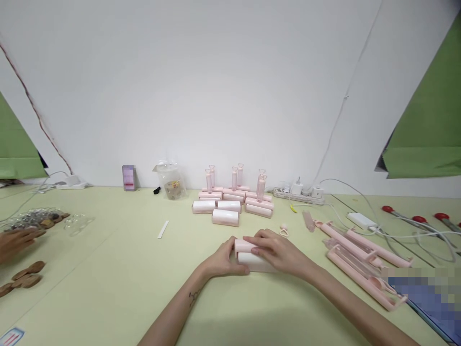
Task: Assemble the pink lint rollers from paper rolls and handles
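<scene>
A lint roller point(252, 260), a white roll under a pink holder, lies on the table in front of me. My left hand point(224, 259) grips its left end between thumb and fingers. Across the pink top and the right part rests my right hand point(279, 250), its fingers pressed on the holder and hiding the right end. Just behind my right hand is a small pink heart-shaped loop piece point(284, 231). Farther back sit several white rolls point(225, 217) and pink lint rollers point(259, 207), some with clear handles point(261, 187) standing upright.
Pink holder frames point(363, 276) and a clear handle piece point(309, 221) lie right. Behind are a power strip point(298, 195), white cables and an adapter point(362, 221). Left are a white strip point(163, 229), a plastic bag point(171, 182), a phone point(128, 178) and another person's hand point(18, 242).
</scene>
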Available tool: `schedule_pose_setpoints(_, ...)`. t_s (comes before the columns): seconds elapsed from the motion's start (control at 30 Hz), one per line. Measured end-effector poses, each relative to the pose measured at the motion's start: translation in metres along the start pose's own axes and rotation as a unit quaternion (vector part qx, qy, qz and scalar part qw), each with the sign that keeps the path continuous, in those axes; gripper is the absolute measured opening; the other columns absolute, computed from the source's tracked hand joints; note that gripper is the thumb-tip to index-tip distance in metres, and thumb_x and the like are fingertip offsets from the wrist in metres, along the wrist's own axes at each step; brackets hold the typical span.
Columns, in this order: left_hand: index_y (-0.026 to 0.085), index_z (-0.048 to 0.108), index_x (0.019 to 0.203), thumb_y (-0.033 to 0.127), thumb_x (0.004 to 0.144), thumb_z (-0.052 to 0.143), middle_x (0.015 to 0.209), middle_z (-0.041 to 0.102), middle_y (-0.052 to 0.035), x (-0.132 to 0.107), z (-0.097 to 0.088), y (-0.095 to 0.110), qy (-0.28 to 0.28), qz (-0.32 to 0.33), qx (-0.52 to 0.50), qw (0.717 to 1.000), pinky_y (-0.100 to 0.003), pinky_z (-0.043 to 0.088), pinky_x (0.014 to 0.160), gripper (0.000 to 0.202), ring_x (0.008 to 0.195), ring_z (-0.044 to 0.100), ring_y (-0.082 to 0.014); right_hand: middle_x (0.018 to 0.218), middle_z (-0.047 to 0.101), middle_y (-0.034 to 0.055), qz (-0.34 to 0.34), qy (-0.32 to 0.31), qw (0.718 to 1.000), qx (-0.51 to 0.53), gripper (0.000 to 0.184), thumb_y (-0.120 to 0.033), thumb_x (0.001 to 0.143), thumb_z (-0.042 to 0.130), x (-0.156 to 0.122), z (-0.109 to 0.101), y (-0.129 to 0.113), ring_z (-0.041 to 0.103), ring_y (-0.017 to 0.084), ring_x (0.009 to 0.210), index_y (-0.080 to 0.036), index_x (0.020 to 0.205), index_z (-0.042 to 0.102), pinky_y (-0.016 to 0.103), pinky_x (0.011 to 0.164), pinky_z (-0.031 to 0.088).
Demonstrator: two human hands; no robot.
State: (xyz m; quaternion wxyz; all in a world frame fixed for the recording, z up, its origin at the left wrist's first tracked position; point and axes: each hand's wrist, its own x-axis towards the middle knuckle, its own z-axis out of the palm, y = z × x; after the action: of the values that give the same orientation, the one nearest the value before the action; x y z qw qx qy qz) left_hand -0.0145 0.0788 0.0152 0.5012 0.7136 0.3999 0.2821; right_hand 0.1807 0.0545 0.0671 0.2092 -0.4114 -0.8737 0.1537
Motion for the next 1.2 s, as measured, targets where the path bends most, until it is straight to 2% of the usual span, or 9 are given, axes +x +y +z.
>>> schedule_pose_setpoints(0.17,0.018,0.045,0.101,0.031,0.056,0.070,0.094,0.051,-0.0011,0.000,-0.002,-0.001,-0.018,0.029,0.036,0.999,-0.026,0.039,0.071,0.054,0.086,0.048,-0.0167,0.097,0.053,0.0045,0.005,0.017,1.000,-0.002,0.035,-0.031,0.085,0.038,0.000,0.008,0.009,0.050,0.018,0.092,-0.031,0.118,0.048,0.032,0.078,0.042)
schedule_pose_setpoints(0.27,0.018,0.046,0.100,0.032,0.053,0.072,0.095,0.052,-0.0021,0.000,-0.002,-0.003,-0.023,0.038,0.057,0.997,-0.027,0.039,0.073,0.055,0.089,0.047,-0.0186,0.117,0.048,0.0057,0.038,0.062,0.995,-0.072,0.039,-0.015,0.083,0.031,0.004,-0.004,0.043,0.041,0.018,0.110,-0.025,0.118,0.047,0.036,0.091,0.034)
schedule_pose_setpoints(0.33,0.019,0.048,0.101,0.033,0.051,0.073,0.097,0.051,-0.0024,0.000,-0.002,-0.004,-0.030,0.035,0.073,0.996,-0.028,0.038,0.075,0.058,0.092,0.046,-0.0202,0.124,0.045,0.0056,0.077,0.044,0.987,-0.132,0.040,-0.010,0.076,0.037,0.004,-0.013,0.074,0.034,0.023,0.117,-0.024,0.110,0.055,0.042,0.093,0.030)
schedule_pose_setpoints(0.4,0.020,0.048,0.102,0.034,0.050,0.074,0.098,0.051,-0.0028,0.001,-0.003,-0.006,-0.035,0.029,0.081,0.996,-0.029,0.038,0.077,0.060,0.094,0.045,-0.0213,0.118,0.051,0.0095,0.109,0.033,0.983,-0.142,0.033,-0.013,0.075,0.041,0.001,-0.017,0.100,0.043,0.027,0.110,-0.021,0.101,0.060,0.044,0.087,0.036)
schedule_pose_setpoints(0.53,0.021,0.049,0.103,0.035,0.051,0.073,0.101,0.051,-0.0036,0.001,-0.003,-0.007,-0.037,0.025,0.082,0.996,-0.029,0.038,0.078,0.060,0.097,0.044,-0.0221,0.095,0.060,0.0089,0.167,0.049,0.975,-0.138,0.023,-0.026,0.081,0.040,-0.011,-0.018,0.128,0.057,0.019,0.083,-0.019,0.082,0.062,0.031,0.074,0.045)
schedule_pose_setpoints(0.73,0.021,0.048,0.103,0.037,0.053,0.071,0.102,0.051,-0.0035,0.002,-0.004,-0.009,-0.049,0.035,0.074,0.995,-0.030,0.038,0.080,0.057,0.098,0.044,-0.0219,0.102,0.056,0.0067,0.337,0.180,0.907,-0.179,0.027,-0.031,0.087,0.039,-0.006,-0.054,0.150,0.055,0.017,0.087,-0.015,0.105,0.051,0.036,0.074,0.045)
schedule_pose_setpoints(0.9,0.021,0.048,0.103,0.037,0.053,0.071,0.102,0.051,-0.0033,0.002,-0.004,-0.010,-0.047,0.044,0.078,0.995,-0.030,0.037,0.081,0.057,0.097,0.044,-0.0217,0.109,0.053,0.0062,0.440,0.170,0.864,-0.179,0.028,-0.029,0.083,0.048,0.016,-0.078,0.166,0.054,0.018,0.091,-0.016,0.108,0.050,0.039,0.076,0.046)
schedule_pose_setpoints(1.07,0.022,0.049,0.102,0.037,0.050,0.072,0.101,0.050,-0.0030,0.002,-0.004,-0.009,-0.045,0.025,0.089,0.995,-0.030,0.038,0.080,0.059,0.099,0.043,-0.0219,0.104,0.055,0.0053,0.455,0.127,0.870,-0.137,0.027,-0.029,0.083,0.048,0.023,-0.079,0.161,0.056,0.016,0.086,-0.015,0.106,0.051,0.036,0.072,0.047)
schedule_pose_setpoints(1.2,0.023,0.050,0.101,0.037,0.048,0.074,0.099,0.048,-0.0025,0.000,-0.003,-0.007,-0.040,0.012,0.096,0.995,-0.029,0.039,0.080,0.060,0.101,0.042,-0.0221,0.081,0.058,0.0021,0.401,0.118,0.905,-0.082,0.017,-0.029,0.078,0.053,0.016,-0.082,0.139,0.056,0.015,0.071,-0.013,0.082,0.056,0.032,0.064,0.046)
